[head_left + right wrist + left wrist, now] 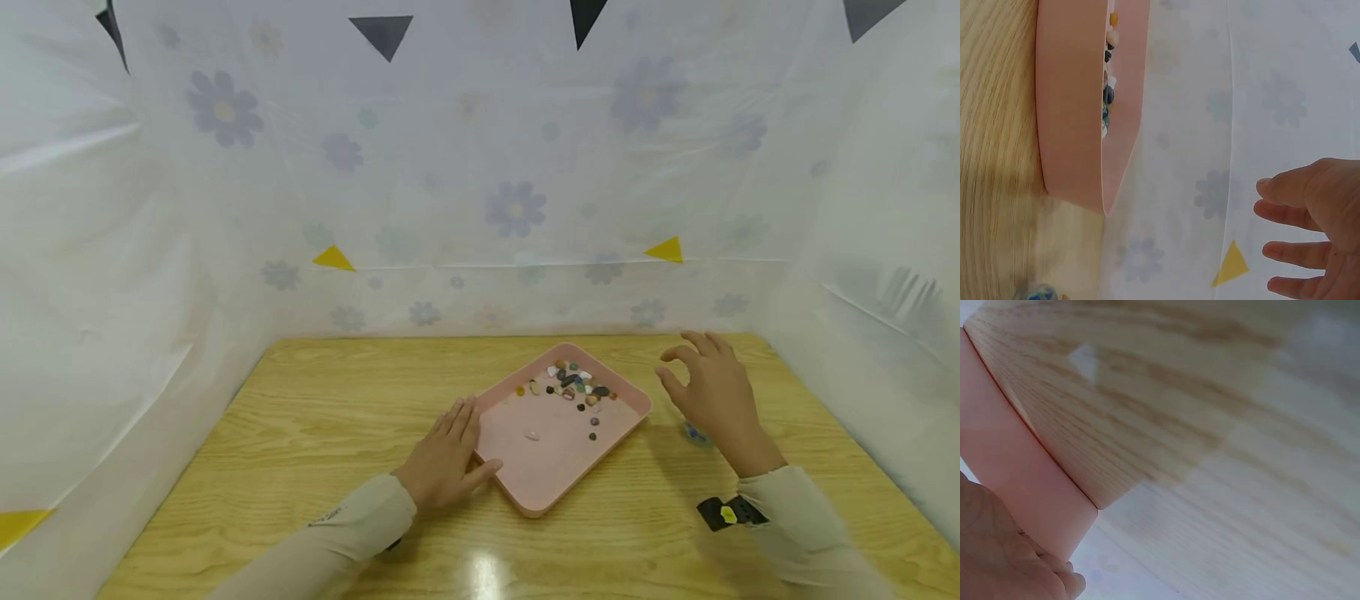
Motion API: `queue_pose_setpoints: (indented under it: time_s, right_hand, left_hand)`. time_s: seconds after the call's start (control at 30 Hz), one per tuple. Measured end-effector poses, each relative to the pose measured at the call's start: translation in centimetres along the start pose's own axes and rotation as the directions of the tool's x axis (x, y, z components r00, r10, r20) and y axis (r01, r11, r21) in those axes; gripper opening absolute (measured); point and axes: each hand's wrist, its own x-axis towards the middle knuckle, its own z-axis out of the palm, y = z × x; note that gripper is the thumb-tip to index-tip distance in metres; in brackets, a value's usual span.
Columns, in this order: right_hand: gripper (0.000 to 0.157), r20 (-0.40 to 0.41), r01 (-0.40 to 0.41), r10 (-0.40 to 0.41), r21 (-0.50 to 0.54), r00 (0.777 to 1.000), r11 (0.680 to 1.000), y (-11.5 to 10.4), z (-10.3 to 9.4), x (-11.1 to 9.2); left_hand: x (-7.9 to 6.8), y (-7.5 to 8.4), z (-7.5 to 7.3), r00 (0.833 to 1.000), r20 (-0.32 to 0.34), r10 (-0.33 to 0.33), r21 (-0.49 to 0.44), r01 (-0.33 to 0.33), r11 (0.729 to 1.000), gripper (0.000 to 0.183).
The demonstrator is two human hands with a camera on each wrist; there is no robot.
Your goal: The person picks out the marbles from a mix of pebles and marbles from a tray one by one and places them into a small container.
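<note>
A shallow pink tray [540, 475] stands at an angle on the table, with small coloured stones [576, 379] gathered toward its far corner and a few scattered nearer. My left hand [446, 458] rests against the tray's left edge, fingers straight and thumb by the near side; the left wrist view shows the fingers [1016, 556] at the pink wall. To the right of the tray, my right hand [712, 396] is raised above the table, thumb and fingers apart and holding nothing. Partly hidden below it is a small clear round object [697, 434] with blue in it.
The wooden table [315, 417] is enclosed by white sheets [450, 167] with a flower pattern at the back. Yellow triangles [333, 258] mark the back sheet. In the right wrist view, the clear round object [1038, 292] sits beyond the tray's corner.
</note>
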Motion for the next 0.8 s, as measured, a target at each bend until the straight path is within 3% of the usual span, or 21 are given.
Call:
queue_pose_setpoints:
  time_s: [0.27,0.5,0.8]
  right_hand:
    - [0.018,0.08,0.024,-0.03,0.076,0.996,0.997,-1.9,3.9,1.0]
    - [0.016,0.199,0.022,-0.045,0.115,0.979,0.993,-2.5,7.6,1.3]
    - [0.016,0.328,-0.107,0.058,0.134,0.943,0.985,-2.9,10.9,1.2]
  left_hand:
    - [0.0,-0.1,0.0,1.0,-0.002,0.001,-0.003,-0.001,1.0,0.09]
    - [0.0,0.1,-0.4,1.0,0.002,0.0,-0.016,0.0,1.0,0.09]
    - [0.1,0.1,-0.4,1.0,0.01,-0.005,-0.03,0.005,1.0,0.09]
